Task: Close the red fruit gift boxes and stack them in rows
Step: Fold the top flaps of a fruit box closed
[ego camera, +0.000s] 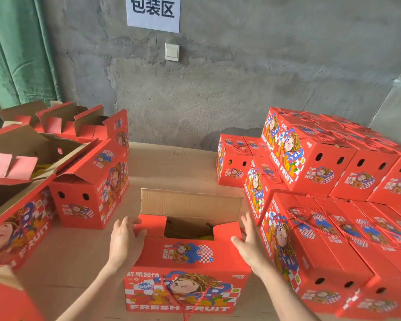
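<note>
A red fruit gift box (187,276) stands in front of me on the wooden table, with cartoon print and "FRESH FRUIT" on its front. Its near top flap lies folded down; the far flap (190,205) stands upright, brown inside. Both short side flaps are folded inward, and something yellow shows in the gap between them. My left hand (125,242) rests on the left side flap with straight fingers. My right hand (250,239) rests on the right side flap, fingers extended. A red rope handle hangs down the front.
Closed red boxes (329,251) are stacked in rows at the right, two layers high. Open boxes (88,188) with raised flaps crowd the left side. The table (171,167) ends at a grey concrete wall with a paper sign (153,12) and a switch.
</note>
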Demonstrator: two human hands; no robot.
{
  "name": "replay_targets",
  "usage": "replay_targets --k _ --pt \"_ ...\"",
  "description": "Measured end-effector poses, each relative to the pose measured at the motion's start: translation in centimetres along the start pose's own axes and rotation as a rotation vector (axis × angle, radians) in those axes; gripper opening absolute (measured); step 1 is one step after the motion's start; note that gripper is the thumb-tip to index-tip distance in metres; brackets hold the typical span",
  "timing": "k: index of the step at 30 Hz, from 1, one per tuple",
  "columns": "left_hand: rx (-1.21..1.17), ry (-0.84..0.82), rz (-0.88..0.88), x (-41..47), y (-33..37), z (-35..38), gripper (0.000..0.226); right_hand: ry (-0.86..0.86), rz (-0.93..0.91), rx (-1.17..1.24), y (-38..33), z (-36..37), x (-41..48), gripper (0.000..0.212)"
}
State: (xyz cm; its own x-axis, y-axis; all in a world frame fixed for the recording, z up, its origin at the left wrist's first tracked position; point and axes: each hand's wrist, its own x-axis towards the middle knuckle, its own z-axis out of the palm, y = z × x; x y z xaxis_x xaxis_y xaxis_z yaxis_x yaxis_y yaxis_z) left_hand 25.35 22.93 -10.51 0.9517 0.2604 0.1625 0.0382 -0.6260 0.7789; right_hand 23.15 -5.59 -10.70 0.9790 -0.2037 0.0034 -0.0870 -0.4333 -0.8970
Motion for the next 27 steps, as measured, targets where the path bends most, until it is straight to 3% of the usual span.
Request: replay_targets --k 4,9,11,15,18,22,25,27 --pt "-0.067 -0.036 -0.074 0.0 0.1 0.3 0.052 -0.139 0.091 0.140 0.3 -0.8 1.2 0.086" --pt "-0.047 0.032 0.047 -0.5 -0.2 0.2 0.085 -0.118 -0.039 0.078 1.3 -1.3 1.1 0.052" --pt "0.005 0.028 0.163 -0.7 -0.5 0.1 0.094 -0.157 -0.069 0.040 1.6 -1.5 0.6 0.049" --pt "0.242 -0.110 0.359 -0.8 -0.7 0.4 0.086 -0.262 -0.095 -0.055 1.1 -2.4 0.6 0.057" --pt "0.321 -0.191 0.299 -0.6 -0.8 0.6 0.108 -0.320 -0.114 -0.172 0.0 -2.9 1.5 0.041" --pt "0.544 -0.204 0.320 0.5 -0.5 0.6 0.079 -0.319 -0.222 -0.419 0.4 -2.4 1.7 0.040" --pt "0.686 -0.396 0.349 2.7 1.0 0.4 0.090 -0.291 -0.266 -0.511 0.5 -2.4 1.5 0.041" --pt "0.670 -0.495 0.353 4.0 1.7 0.2 0.082 -0.284 -0.286 -0.571 0.3 -2.6 1.6 0.044"
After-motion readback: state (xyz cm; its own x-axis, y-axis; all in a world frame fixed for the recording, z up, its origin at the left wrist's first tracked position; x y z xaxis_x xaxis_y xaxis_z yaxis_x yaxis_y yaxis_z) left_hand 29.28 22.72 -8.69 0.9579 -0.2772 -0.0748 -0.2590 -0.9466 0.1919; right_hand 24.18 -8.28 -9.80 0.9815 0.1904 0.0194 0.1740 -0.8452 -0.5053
